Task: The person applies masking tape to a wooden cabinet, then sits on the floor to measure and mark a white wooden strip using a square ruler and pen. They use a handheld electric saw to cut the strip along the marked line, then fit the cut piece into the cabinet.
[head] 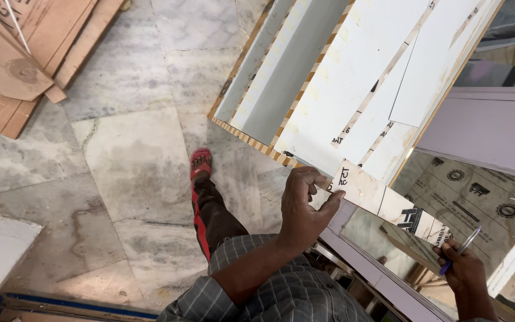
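**Both hands on a laminate strip beside the white cabinet**

A long, pale laminate strip (382,200) runs slantwise just below the lower corner of the white cabinet carcass (305,77), over a grey framed panel (382,277). The left hand (302,206) pinches the strip's upper end, thumb and fingers closed narrowly on its edge. The right hand (463,265) steadies the strip's lower end, farther from the cabinet, with a blue pen (463,244) gripped between its curled fingers; whether those fingers also clamp the strip cannot be told.

Inside the cabinet lie loose white sheet offcuts (412,71), overlapping one another. Left of the cabinet, on the marble floor (132,155), the person's foot wears a red sandal (200,164), near the cabinet's striped plywood edge. Well away from the cabinet, at the far upper left, brown plywood boards (25,53) are stacked on the floor.
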